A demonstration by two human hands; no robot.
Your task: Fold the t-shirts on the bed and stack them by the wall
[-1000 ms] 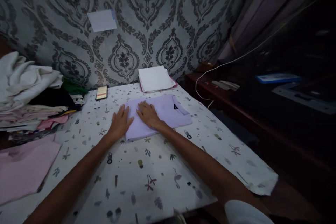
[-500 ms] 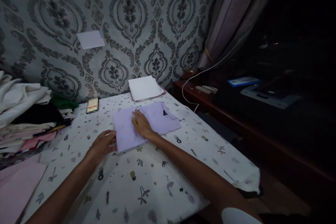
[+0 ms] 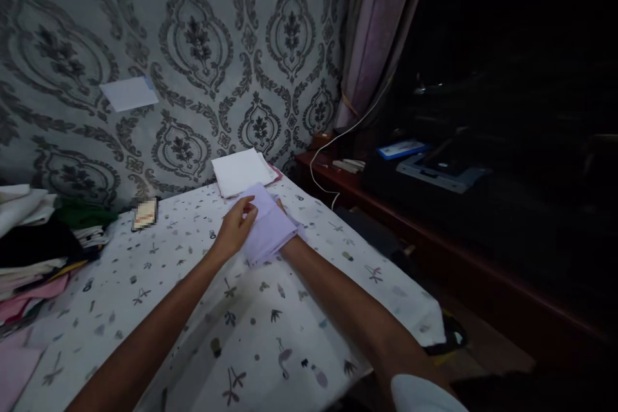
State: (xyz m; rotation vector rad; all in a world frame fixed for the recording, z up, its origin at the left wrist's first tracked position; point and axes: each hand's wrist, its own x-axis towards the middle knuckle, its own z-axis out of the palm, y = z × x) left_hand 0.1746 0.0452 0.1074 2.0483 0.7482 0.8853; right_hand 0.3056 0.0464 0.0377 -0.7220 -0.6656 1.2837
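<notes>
A lilac garment point(image 3: 268, 228), partly folded, lies on the patterned white tablecloth point(image 3: 203, 309) near the far side of the table. My left hand point(image 3: 235, 226) grips its left edge and has lifted that side up and over toward the right. My right hand point(image 3: 284, 219) is almost wholly hidden under the raised cloth, so its fingers cannot be seen. Just beyond the garment lies a folded white cloth point(image 3: 241, 170) on top of a pink one.
A pile of folded clothes point(image 3: 33, 238) fills the left edge, with a phone point(image 3: 145, 214) beside it. A paper point(image 3: 128, 93) is stuck on the patterned wall. To the right are a curtain point(image 3: 371, 45), a white cable point(image 3: 333, 141) and a dark wooden shelf point(image 3: 434, 232).
My left hand slid off the flat garment, took its left edge and folded it over to the right. My right hand stayed on the cloth and is now covered. The camera turned right.
</notes>
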